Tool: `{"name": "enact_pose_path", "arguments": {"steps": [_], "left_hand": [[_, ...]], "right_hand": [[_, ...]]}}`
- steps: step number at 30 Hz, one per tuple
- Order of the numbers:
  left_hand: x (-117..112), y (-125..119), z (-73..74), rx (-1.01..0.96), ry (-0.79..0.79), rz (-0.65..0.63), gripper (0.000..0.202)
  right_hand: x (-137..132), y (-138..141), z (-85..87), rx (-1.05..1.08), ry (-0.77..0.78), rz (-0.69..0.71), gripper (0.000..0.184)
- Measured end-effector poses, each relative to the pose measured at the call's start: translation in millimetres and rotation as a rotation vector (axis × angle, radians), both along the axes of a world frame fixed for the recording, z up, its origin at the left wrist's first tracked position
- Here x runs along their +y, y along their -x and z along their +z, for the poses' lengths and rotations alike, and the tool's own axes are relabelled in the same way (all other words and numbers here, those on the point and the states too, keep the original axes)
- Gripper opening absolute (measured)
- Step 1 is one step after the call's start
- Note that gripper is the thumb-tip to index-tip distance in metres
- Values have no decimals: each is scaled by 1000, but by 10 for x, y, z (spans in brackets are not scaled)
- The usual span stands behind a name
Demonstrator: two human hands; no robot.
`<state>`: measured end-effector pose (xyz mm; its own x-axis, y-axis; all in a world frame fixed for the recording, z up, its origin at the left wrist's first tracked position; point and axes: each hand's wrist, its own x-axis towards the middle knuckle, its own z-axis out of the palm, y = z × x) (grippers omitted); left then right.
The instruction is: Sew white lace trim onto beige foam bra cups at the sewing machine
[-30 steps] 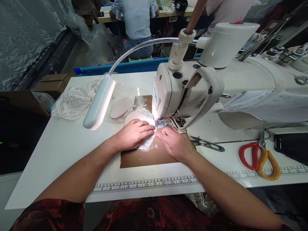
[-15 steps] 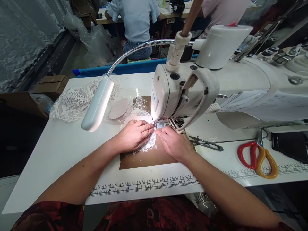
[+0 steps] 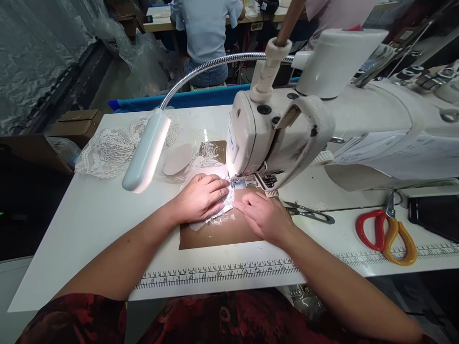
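Note:
A piece of white lace (image 3: pixel 228 202) lies under the needle end of a white sewing machine (image 3: pixel 247 136). My left hand (image 3: pixel 201 198) rests flat on it from the left, fingers stretched toward the presser foot. On the other side, my right hand (image 3: pixel 263 212) is closed, its fingers curled, with one fingertip at the lace's right edge; its grip is partly hidden. Beneath both hands is a brown sheet (image 3: pixel 222 234) on the machine table. Pale backing shows around the lace, beside the left fingers.
A lamp (image 3: pixel 147 150) hangs over the left side, near more lace (image 3: pixel 103 153) and an oval pale piece (image 3: pixel 178 160). Thread snips (image 3: pixel 310 212) and red-and-yellow scissors (image 3: pixel 385 234) lie at right. A printed ruler (image 3: pixel 215 274) runs along the front edge. Another person (image 3: pixel 204 33) sits beyond.
My right hand has drawn slightly back from the needle, and its fingertip now sits lower along the lace edge. My left fingers have parted a little, uncovering more lace. The view has shifted slightly.

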<state>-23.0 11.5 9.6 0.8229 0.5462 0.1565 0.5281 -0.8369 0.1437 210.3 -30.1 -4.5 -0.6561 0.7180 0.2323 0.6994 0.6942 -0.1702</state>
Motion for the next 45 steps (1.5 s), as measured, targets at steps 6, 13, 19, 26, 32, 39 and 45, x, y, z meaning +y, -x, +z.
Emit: {"name": "enact_pose_path", "arguments": {"steps": [6,13,19,26,32,39,45], "left_hand": [[-17,-7,-24,-15,23,-75,35],[-15,-10,-19,4,49,-64,36],[-1,-16,-22,1,27,-23,36],[50,3,-72,-4,-41,-32,35],[81,-9,-94,3,-56,47,35],[75,-3,-54,40,-65,66,38],[14,-28,39,101,-92,141,42]], "right_hand": [[-11,-2,9,13,-3,55,33],[-15,25,14,-7,-15,40,30],[6,58,7,-34,-62,-37,28],[49,133,30,-93,-12,-174,37],[70,128,47,-79,18,-202,43],[64,76,30,-6,10,-158,40],[43,32,12,24,3,-129,41]]}}
